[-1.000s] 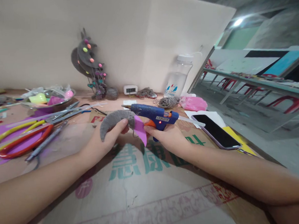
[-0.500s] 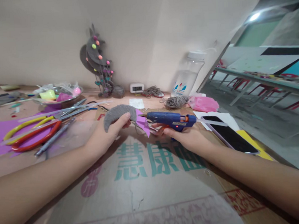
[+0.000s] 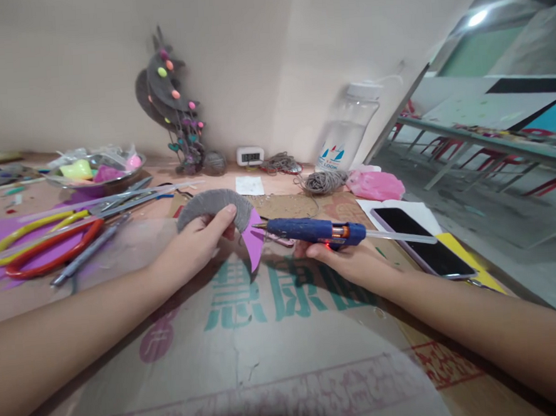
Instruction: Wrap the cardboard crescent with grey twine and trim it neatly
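Observation:
My left hand [image 3: 204,234] grips a crescent [image 3: 216,204] wound in grey yarn, thumb on its face and fingers behind. The tip of the crescent is bare purple [image 3: 253,242] and points down. In my right hand [image 3: 340,254] is a blue hot glue gun [image 3: 307,229], a clear glue stick [image 3: 402,235] jutting from its back and a small red light glowing. Its nozzle is at the purple part, close to the edge of the wound yarn; whether it touches, I cannot tell. The gun's handle is mostly hidden by my hand.
To the left lie scissors [image 3: 54,250] with red and yellow handles, a pen [image 3: 89,249] and a metal bowl [image 3: 130,177]. Behind stand a decorated grey moon ornament [image 3: 170,101], a small clock [image 3: 250,156], grey yarn [image 3: 326,182] and a water bottle [image 3: 348,128]. A phone [image 3: 424,242] lies right.
The crescent has turned in my left hand so its purple tip hangs lower and faces the camera more. The glue gun's nozzle has shifted slightly left and down with it.

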### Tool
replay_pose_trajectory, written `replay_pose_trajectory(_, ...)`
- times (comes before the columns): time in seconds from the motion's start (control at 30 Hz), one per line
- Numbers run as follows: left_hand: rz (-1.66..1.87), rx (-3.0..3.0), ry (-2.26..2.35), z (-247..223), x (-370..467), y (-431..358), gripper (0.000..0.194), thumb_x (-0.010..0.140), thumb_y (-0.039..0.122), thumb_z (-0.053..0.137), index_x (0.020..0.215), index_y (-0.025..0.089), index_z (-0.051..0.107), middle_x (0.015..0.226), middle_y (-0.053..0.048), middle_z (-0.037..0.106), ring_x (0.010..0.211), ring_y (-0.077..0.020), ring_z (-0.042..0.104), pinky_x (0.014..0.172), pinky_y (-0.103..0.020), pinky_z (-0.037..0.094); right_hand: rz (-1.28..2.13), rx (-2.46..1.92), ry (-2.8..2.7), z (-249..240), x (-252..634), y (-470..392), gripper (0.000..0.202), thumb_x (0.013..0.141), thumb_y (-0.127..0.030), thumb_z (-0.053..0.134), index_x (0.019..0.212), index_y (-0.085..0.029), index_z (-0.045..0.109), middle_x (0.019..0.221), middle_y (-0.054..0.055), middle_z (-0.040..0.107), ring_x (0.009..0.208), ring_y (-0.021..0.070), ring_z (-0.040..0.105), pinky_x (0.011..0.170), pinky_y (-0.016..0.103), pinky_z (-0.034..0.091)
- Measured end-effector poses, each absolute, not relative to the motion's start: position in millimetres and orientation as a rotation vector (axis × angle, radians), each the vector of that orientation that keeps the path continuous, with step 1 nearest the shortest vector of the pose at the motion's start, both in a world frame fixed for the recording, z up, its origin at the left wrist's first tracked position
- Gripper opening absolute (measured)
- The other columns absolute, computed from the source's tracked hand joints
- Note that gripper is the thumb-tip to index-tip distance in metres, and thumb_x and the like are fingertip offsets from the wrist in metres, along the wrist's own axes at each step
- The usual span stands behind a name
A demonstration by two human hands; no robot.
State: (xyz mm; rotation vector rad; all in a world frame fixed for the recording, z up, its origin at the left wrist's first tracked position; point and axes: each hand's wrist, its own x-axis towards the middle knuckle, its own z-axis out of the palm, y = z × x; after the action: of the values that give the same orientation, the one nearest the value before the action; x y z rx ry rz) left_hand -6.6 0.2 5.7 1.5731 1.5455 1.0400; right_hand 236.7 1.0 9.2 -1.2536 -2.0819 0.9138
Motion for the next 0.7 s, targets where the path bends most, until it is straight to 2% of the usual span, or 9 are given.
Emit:
replay_pose_trajectory(0.2, 0.931, 1.686, 1.604, 3, -8, 0, 0.049, 0.082, 0.06, 0.037, 0.064, 0.021, 0.059, 0.056, 0.002, 0.06, 0.061, -0.0177, 0.056, 0.063, -0.027, 0.04, 0.885, -1.266, -2.102, 10, 230, 1, 0.027, 0.068, -0.048, 0.065, 0.07, -0.022, 0.059, 0.067, -0.001, 0.062, 0.064, 0.0162, 0.059, 0.058, 0.026, 0.047)
replay_pose_trajectory(0.4, 0.947, 1.642, 1.583, 2, -6, -1, 0.047, 0.081, 0.059, 0.04, 0.065, 0.021, 0.06, 0.059, 0.0, 0.062, 0.063, -0.019, 0.057, 0.061, -0.027, 0.04, 0.82, -1.307, -2.117, 7, 230, 2, 0.028, 0.071, -0.049, 0.063, 0.072, -0.021, 0.06, 0.071, 0.001, 0.062, 0.07, 0.0176, 0.059, 0.065, 0.028, 0.048)
replay_pose_trajectory(0.53, 0.946, 1.629, 1.548, 1, -5, -1, 0.05, 0.08, 0.061, 0.039, 0.059, 0.02, 0.058, 0.049, 0.0, 0.056, 0.052, -0.0178, 0.052, 0.052, -0.028, 0.037, 0.821, -1.28, -2.108, 10, 228, 1, 0.025, 0.07, -0.045, 0.065, 0.069, -0.021, 0.058, 0.066, 0.0, 0.058, 0.064, 0.0163, 0.056, 0.059, 0.028, 0.047)
replay_pose_trajectory(0.7, 0.951, 1.644, 1.562, 2, -6, -1, 0.049, 0.08, 0.061, 0.04, 0.06, 0.021, 0.059, 0.051, 0.0, 0.059, 0.052, -0.0178, 0.054, 0.052, -0.027, 0.038, 0.836, -1.259, -2.106, 13, 225, -1, 0.023, 0.07, -0.041, 0.065, 0.069, -0.021, 0.055, 0.064, -0.002, 0.056, 0.06, 0.0145, 0.053, 0.055, 0.026, 0.042)
